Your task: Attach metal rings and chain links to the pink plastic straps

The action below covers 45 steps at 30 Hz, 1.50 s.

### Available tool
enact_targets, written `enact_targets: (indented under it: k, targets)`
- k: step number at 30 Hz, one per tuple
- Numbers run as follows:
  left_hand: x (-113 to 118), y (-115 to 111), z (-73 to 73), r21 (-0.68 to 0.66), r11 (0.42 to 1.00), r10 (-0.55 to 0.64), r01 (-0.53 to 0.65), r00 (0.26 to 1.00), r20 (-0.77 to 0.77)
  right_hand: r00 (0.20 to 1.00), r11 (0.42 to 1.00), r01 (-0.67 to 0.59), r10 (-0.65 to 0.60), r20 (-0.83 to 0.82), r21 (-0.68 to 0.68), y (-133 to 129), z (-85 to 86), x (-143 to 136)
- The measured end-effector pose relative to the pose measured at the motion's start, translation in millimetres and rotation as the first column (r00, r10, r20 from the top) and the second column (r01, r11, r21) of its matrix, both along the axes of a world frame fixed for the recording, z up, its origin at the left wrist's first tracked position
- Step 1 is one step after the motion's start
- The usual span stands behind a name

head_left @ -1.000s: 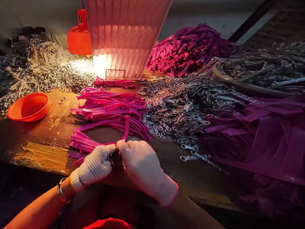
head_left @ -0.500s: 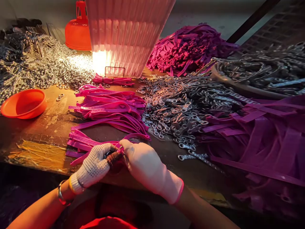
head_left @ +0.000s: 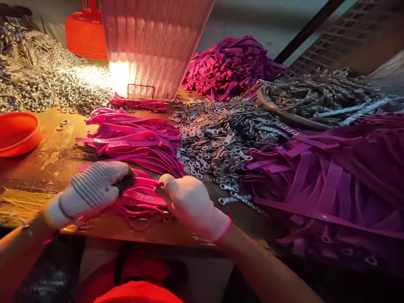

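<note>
My left hand (head_left: 94, 189), in a dotted white glove with dark fingertips, is closed on a pink strap (head_left: 145, 182). The strap runs across to my right hand (head_left: 189, 202), whose white-gloved fingers pinch its other end. What sits at that pinched end is too small to make out. Beneath both hands lie more pink straps (head_left: 143, 198) near the table's front edge. A larger stack of pink straps (head_left: 132, 134) lies just beyond them.
Metal ring-ended pieces (head_left: 217, 143) are heaped to the right, beside purple straps (head_left: 328, 181). An orange bowl (head_left: 19, 136) stands at left near a heap of metal rings (head_left: 57, 84). A ribbed translucent panel (head_left: 154, 46) leans before a red lamp (head_left: 85, 35).
My hands were close together at a strap's end; now they are apart with the strap stretched between them. My left hand has moved left. The whole view has shifted right.
</note>
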<state>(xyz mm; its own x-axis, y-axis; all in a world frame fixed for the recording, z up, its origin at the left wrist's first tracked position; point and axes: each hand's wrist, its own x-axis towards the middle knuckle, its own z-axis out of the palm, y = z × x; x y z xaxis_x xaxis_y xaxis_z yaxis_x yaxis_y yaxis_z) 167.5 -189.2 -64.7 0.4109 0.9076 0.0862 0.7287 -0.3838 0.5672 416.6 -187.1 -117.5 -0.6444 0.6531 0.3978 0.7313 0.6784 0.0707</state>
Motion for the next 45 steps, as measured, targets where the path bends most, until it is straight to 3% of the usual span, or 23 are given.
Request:
enact_targets:
  k: [3, 6, 7, 9, 11, 13, 15, 19, 24, 28, 30, 33, 35, 36, 38, 40, 43, 45]
  targets:
    - [-24.4, -0.2, 10.2, 0.072, 0.992, 0.111, -0.104, 0.988, -0.104, 0.996, 0.988, 0.075, -0.069, 0.049, -0.137, -2.9, -2.6, 25.0]
    - [-32.5, -18.1, 7.9, 0.145, 0.919, 0.381, -0.366, 0.92, -0.091, 0.994, 0.922, 0.081, -0.047, 0.098, -0.378, 0.5, -4.5, 53.6]
    - [-30.2, -26.5, 5.6, 0.081, 0.887, 0.457, -0.454, 0.889, -0.024, 0.993, 0.899, 0.108, -0.074, 0.097, -0.424, 6.6, -6.0, 61.6]
    - [-19.5, -45.0, -0.6, -0.256, 0.81, 0.578, -0.528, 0.793, 0.192, 0.959, 0.863, 0.282, -0.256, 0.119, -0.419, 25.0, -12.5, 72.1]
    - [-4.4, -63.0, -8.9, -0.663, 0.671, 0.675, -0.332, 0.643, 0.361, 0.867, 0.786, 0.498, -0.446, 0.22, -0.367, 45.9, -23.1, 73.0]
    - [9.4, -76.7, -19.2, -0.849, 0.526, 0.719, -0.039, 0.554, 0.42, 0.771, 0.71, 0.635, -0.557, 0.31, -0.304, 62.4, -35.4, 65.2]
    - [18.2, -84.1, -29.6, -0.881, 0.448, 0.738, 0.15, 0.495, 0.459, 0.725, 0.678, 0.687, -0.613, 0.315, -0.261, 70.8, -46.8, 54.2]
    - [22.1, -87.4, -43.0, -0.883, 0.422, 0.797, 0.203, 0.38, 0.469, 0.754, 0.712, 0.657, -0.625, 0.201, -0.249, 67.3, -60.0, 44.5]
    - [31.7, -93.9, -48.7, -0.911, 0.295, 0.817, 0.289, 0.418, 0.397, 0.778, 0.687, 0.608, -0.614, 0.13, -0.398, 60.1, -58.5, 60.1]
    - [45.2, -99.6, -53.9, -0.89, 0.344, 0.804, 0.299, 0.397, 0.444, 0.816, 0.653, 0.462, -0.578, -0.002, -0.6, 61.8, -58.8, 76.6]
    - [48.7, -99.8, -55.5, -0.88, 0.372, 0.793, 0.296, 0.393, 0.466, 0.814, 0.667, 0.428, -0.578, -0.06, -0.61, 59.9, -57.7, 81.6]
    - [50.1, -98.1, -54.5, -0.875, 0.42, 0.768, 0.24, 0.419, 0.484, 0.79, 0.773, 0.382, -0.557, -0.255, -0.507, 42.7, -43.8, 79.0]
    - [50.7, -97.0, -52.6, -0.861, 0.477, 0.74, 0.178, 0.447, 0.502, 0.764, 0.84, 0.258, -0.48, -0.431, -0.478, 18.3, -25.4, 67.3]
    - [51.3, -96.6, -51.8, -0.847, 0.509, 0.723, 0.149, 0.46, 0.516, 0.754, 0.846, 0.161, -0.437, -0.489, -0.508, 3.2, -15.1, 58.3]
    - [53.4, -96.4, -50.9, -0.812, 0.574, 0.684, 0.104, 0.484, 0.546, 0.76, 0.794, -0.015, -0.387, -0.522, -0.608, -27.5, 2.6, 35.7]
    - [56.4, -96.7, -52.1, -0.752, 0.659, 0.632, 0.023, 0.526, 0.57, 0.733, 0.679, -0.158, -0.406, -0.546, -0.717, -52.4, 11.4, 11.4]
    - [61.6, -96.5, -57.9, -0.612, 0.779, 0.554, -0.137, 0.609, 0.568, 0.619, 0.51, -0.343, -0.509, -0.598, -0.789, -70.2, 7.4, -16.5]
    - [64.7, -95.4, -63.4, -0.59, 0.791, 0.552, -0.162, 0.606, 0.573, 0.51, 0.473, -0.423, -0.58, -0.635, -0.773, -71.2, 0.5, -26.1]
